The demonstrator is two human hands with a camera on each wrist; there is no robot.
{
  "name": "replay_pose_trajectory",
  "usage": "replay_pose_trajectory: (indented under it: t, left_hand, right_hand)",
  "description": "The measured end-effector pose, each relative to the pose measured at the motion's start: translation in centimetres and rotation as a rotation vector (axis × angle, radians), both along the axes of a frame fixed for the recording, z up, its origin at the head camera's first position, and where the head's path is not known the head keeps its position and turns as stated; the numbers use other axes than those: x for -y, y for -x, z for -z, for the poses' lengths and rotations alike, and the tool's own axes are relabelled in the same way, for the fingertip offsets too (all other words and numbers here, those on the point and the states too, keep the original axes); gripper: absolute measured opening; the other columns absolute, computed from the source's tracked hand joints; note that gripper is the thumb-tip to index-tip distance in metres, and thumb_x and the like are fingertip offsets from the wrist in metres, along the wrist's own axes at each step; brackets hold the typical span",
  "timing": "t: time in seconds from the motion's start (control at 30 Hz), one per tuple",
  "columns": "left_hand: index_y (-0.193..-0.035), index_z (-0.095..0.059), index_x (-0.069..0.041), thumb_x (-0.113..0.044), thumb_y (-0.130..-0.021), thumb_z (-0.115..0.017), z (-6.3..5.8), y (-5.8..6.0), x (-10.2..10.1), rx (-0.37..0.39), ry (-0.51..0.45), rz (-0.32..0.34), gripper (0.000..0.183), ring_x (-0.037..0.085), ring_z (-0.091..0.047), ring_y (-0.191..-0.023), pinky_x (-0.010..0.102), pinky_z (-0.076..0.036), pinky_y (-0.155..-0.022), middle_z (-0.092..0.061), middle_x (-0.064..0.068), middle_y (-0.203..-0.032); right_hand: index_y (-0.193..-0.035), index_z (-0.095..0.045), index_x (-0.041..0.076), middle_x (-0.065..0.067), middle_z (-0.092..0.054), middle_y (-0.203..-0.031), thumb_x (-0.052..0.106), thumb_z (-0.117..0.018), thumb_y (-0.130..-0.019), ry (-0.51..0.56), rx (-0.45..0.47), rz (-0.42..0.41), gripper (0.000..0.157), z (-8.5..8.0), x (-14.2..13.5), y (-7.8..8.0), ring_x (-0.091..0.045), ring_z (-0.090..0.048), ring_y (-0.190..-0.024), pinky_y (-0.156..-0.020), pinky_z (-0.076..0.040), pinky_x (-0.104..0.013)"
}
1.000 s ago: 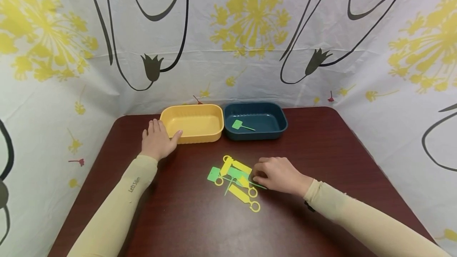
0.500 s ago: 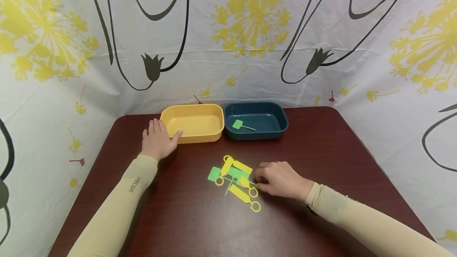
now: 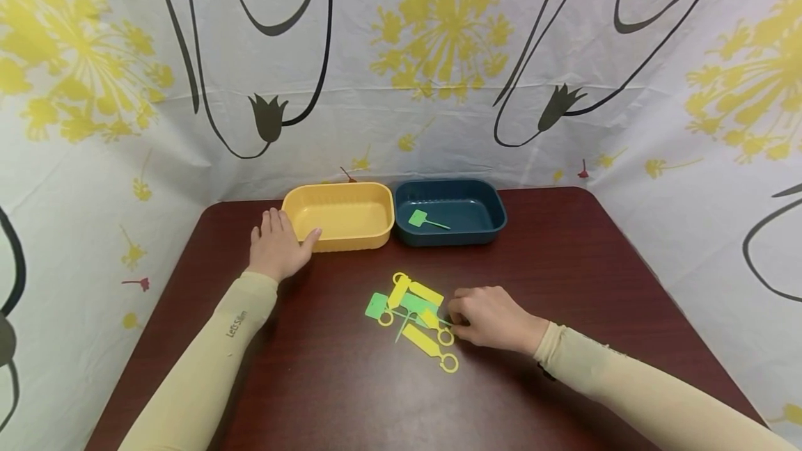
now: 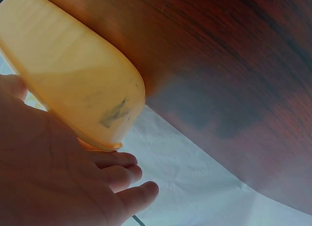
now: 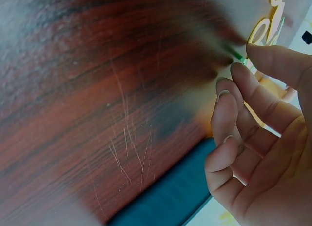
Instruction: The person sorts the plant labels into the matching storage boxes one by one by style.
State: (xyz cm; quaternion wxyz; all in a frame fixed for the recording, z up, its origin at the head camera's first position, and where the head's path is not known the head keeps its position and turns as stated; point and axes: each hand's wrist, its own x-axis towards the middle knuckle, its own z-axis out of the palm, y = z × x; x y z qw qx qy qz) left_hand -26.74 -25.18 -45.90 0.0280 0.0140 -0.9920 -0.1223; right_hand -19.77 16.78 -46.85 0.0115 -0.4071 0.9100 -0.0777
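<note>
Several flat plastic tags lie in a loose pile mid-table: yellow tags with ring ends (image 3: 421, 340) and green tags with thin stems (image 3: 376, 305). At the pile's right side, my right hand (image 3: 495, 319) pinches the stem of a green tag (image 5: 239, 55) between thumb and forefinger; its other fingers are curled. My left hand (image 3: 276, 248) rests with spread fingers against the near left corner of the yellow tray (image 3: 351, 242), its thumb over the front rim. In the left wrist view those fingers (image 4: 122, 179) lie beside the tray wall.
A dark blue tray (image 3: 454, 236) stands against the yellow tray's right side, holding one green tag (image 3: 418, 218). Both trays sit near the far edge of the dark red-brown table (image 3: 351, 395). A patterned white cloth (image 3: 338, 110) hangs behind and along both sides.
My right hand has shifted slightly toward the near side, and its fingertips now cover the green stem's end, which stuck out past them before. The left hand stays in place.
</note>
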Motion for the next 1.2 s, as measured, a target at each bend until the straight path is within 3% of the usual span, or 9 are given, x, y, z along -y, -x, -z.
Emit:
replay_pose_trajectory:
  t: [0.7, 1.2]
  left_hand:
    - [-0.151, -0.011, 0.020, -0.068, -0.099, -0.031, 0.0, 0.0, 0.1, 0.002, -0.006, 0.009, 0.104, 0.053, -0.008, -0.147, 0.068, -0.013, -0.113, -0.010, 0.040, -0.158]
    - [-0.151, -0.012, 0.020, -0.072, -0.098, -0.027, 0.1, 0.1, 0.2, 0.002, 0.011, 0.010, 0.107, 0.053, -0.008, -0.147, 0.068, -0.014, -0.113, -0.011, 0.040, -0.157]
  right_hand:
    - [-0.069, -0.063, 0.029, 0.016, -0.048, -0.071, 0.023, -0.078, -0.082, -0.010, -0.014, 0.044, 0.021, 0.1, 0.1, 0.1, -0.005, -0.044, -0.055, -0.047, -0.039, -0.024]
    - [-0.074, -0.067, 0.028, 0.016, -0.049, -0.071, 0.020, -0.079, -0.080, 0.056, -0.040, 0.081, 0.015, -1.4, -0.2, 0.7, -0.004, -0.044, -0.056, -0.046, -0.040, -0.023]
